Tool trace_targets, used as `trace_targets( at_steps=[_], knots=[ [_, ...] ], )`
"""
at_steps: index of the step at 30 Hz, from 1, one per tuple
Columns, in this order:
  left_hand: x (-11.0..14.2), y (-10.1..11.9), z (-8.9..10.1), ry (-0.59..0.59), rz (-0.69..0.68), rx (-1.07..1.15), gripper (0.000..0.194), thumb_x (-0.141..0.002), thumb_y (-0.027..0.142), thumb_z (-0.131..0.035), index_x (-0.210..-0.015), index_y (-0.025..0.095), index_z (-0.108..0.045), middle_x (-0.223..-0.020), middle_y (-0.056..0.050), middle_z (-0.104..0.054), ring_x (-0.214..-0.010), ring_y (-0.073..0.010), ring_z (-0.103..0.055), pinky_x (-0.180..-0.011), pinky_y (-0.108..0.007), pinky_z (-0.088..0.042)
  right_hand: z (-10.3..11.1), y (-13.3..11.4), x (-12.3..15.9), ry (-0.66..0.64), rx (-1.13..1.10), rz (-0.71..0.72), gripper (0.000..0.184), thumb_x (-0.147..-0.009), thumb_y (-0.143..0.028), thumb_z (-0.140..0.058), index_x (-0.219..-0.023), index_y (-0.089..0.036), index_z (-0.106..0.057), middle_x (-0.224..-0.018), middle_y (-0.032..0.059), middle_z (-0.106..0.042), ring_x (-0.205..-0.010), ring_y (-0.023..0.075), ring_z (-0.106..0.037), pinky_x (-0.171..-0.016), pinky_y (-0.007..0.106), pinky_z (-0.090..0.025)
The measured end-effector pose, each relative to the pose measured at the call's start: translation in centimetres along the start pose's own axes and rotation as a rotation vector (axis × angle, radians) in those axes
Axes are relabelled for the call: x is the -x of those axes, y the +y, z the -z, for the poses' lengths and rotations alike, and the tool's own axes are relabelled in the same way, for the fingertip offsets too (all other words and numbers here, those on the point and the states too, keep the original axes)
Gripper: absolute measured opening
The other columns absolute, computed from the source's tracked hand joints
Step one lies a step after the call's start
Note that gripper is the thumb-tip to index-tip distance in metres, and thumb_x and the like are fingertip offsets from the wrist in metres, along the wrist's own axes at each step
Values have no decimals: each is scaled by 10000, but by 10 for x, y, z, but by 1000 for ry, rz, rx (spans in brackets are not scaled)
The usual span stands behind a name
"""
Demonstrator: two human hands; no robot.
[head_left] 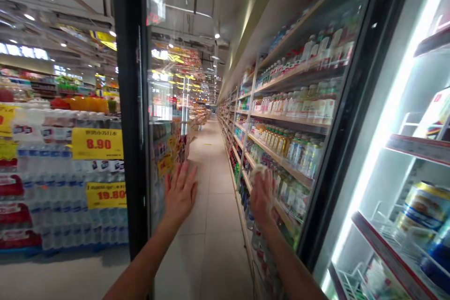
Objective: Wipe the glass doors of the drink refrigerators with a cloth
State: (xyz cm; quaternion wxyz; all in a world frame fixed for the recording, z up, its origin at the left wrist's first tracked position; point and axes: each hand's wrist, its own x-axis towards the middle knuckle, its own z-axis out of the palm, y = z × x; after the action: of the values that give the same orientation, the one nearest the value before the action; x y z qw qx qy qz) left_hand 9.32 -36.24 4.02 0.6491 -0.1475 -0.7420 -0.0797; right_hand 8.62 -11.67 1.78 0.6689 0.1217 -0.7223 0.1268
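Observation:
A glass fridge door with a black frame stands swung open before me. My left hand lies flat against the glass, fingers stretched and slightly spread, holding nothing. My right hand, a little blurred, is at the glass to the right. A pale, crumpled cloth shows at its fingertips, mostly covered by the hand. Through the pane, or mirrored in it, appear an aisle and shelves of bottles.
On the right is the lit fridge interior, with wire shelves and cans. Stacked packs of bottled water with a yellow price sign stand at the left. A tiled floor runs between.

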Motion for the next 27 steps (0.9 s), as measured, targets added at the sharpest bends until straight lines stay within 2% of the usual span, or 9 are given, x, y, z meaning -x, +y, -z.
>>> trace_targets(
  at_steps=[3,7,9,14,16,18,21,23,27],
  knots=[
    [11,-4,7,7,-14,-35,654,-819,185,-492,-1395,285,-200,-1430,-89,-273,-1337,-220,-229,-1091,-493,-170,-6,-12,-19,160,13,-189,539,-853,-155,-358,-1386,-153,-280,-1465,190,-203,-1355,305,-197,-1008,569,-296],
    [14,-5,10,20,-34,-36,652,-818,180,-500,-1394,279,-210,-1415,-88,-309,-1340,-204,-220,-1106,-462,-141,-17,-55,-10,-114,-110,272,509,-815,-92,-414,-1282,-295,-438,-1372,64,-431,-1335,220,-278,-1056,481,-281],
    [14,-5,12,9,-29,-18,653,-820,175,-498,-1394,285,-208,-1417,-85,-311,-1341,-199,-218,-1109,-454,-140,-16,-41,-15,-122,-103,306,483,-812,-100,-424,-1247,-304,-472,-1346,51,-466,-1330,211,-290,-1063,487,-266],
    [-18,0,26,31,-33,-14,670,-828,170,-489,-1403,286,-165,-1448,-79,-251,-1354,-202,-194,-1096,-460,-172,12,71,-93,308,41,-350,532,-850,-200,-335,-1370,-89,-301,-1426,205,-292,-1355,285,-206,-1055,563,-232],
    [-50,2,30,60,-11,-3,646,-839,211,-484,-1404,274,-178,-1459,-84,-229,-1357,-217,-187,-1094,-469,-166,15,76,-122,362,31,-433,540,-858,-226,-324,-1374,-70,-288,-1429,212,-279,-1355,288,-203,-1054,552,-249],
    [-81,5,30,93,5,0,618,-849,271,-476,-1401,257,-199,-1461,-90,-224,-1360,-230,-177,-1097,-471,-145,10,48,-135,292,-14,-246,524,-865,-222,-316,-1377,-111,-296,-1435,177,-288,-1357,267,-207,-1053,527,-270],
    [-108,8,25,123,-2,-31,609,-855,324,-468,-1400,252,-206,-1459,-90,-233,-1361,-234,-175,-1102,-466,-116,1,0,-133,42,-73,259,513,-857,-188,-341,-1367,-233,-327,-1423,86,-349,-1351,219,-239,-1073,479,-258],
    [-110,9,24,133,-10,-59,622,-850,331,-478,-1401,249,-202,-1457,-93,-241,-1360,-235,-179,-1103,-462,-114,3,4,-133,-1,-62,349,510,-844,-181,-362,-1347,-268,-361,-1402,63,-387,-1345,210,-255,-1082,475,-237],
    [-105,10,27,144,-30,-89,638,-840,317,-496,-1402,243,-202,-1452,-98,-254,-1359,-234,-189,-1101,-458,-140,24,78,-158,334,2,-279,526,-841,-233,-332,-1347,-94,-357,-1426,187,-299,-1351,278,-218,-1060,537,-240]
  ],
)
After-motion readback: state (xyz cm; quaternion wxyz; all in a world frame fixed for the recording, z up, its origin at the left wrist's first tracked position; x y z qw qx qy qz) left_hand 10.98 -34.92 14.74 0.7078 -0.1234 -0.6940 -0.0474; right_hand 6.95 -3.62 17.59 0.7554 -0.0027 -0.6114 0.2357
